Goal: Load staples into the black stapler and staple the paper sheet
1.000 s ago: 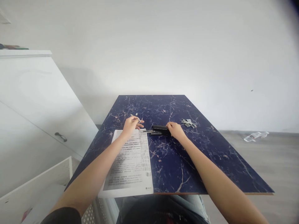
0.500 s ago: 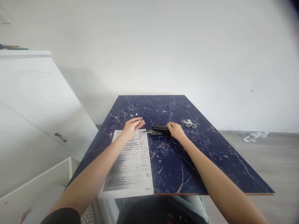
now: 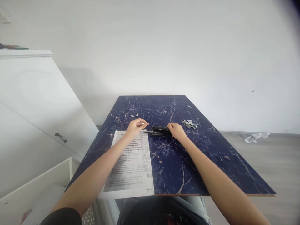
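One view only: we look from a head-worn camera, forward and down over the dark blue marble-patterned tabletop (image 3: 178, 162), facing the plain white wall (image 3: 164, 47) behind it. We sit close at the table's near edge, with the left hand (image 3: 134, 127) and right hand (image 3: 176, 130) at mid-frame. The wide lens also takes in the white cabinet (image 3: 35, 103) at left and the grey floor (image 3: 269, 156) at right.

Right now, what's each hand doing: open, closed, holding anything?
Left hand: closed, pinching a small staple strip.
Right hand: closed on the black stapler.
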{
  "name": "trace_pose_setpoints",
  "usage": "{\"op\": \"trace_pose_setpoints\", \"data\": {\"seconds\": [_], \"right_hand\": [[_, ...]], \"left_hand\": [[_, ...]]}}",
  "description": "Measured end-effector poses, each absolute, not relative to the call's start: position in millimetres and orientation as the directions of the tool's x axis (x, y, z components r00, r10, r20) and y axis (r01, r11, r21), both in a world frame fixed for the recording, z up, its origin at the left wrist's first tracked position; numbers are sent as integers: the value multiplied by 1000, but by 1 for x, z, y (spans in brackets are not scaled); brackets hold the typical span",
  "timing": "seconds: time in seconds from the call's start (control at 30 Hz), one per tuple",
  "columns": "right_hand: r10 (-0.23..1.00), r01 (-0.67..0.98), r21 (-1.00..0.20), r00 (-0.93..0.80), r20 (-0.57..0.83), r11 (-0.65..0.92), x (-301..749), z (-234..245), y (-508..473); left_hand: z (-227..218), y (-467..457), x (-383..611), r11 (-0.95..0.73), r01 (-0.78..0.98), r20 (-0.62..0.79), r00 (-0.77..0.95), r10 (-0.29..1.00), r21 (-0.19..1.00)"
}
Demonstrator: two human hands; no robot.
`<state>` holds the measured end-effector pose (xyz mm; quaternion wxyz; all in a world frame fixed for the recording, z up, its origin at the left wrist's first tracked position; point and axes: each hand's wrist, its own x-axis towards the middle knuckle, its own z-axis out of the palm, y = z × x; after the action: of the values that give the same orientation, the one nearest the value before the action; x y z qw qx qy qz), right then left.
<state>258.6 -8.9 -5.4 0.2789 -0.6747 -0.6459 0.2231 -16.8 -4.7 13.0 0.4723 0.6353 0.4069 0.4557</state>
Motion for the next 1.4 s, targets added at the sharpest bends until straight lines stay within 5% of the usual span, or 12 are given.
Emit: {"op": "trace_pose_setpoints", "data": {"seconds": [0.4, 0.57, 1.4], "right_hand": [[997, 738, -675, 69, 44, -21, 258, -4, -9], [997, 742, -670, 66, 43, -20, 259, -6, -8], [996, 741, -671, 71, 53, -17, 260, -9, -7]], "left_hand": [[0, -6, -11, -425, 371, 259, 420, 870, 826], [0, -7, -10, -518, 384, 360, 413, 837, 765], [0, -3, -16, -555, 364, 356, 486, 799, 748]]}}
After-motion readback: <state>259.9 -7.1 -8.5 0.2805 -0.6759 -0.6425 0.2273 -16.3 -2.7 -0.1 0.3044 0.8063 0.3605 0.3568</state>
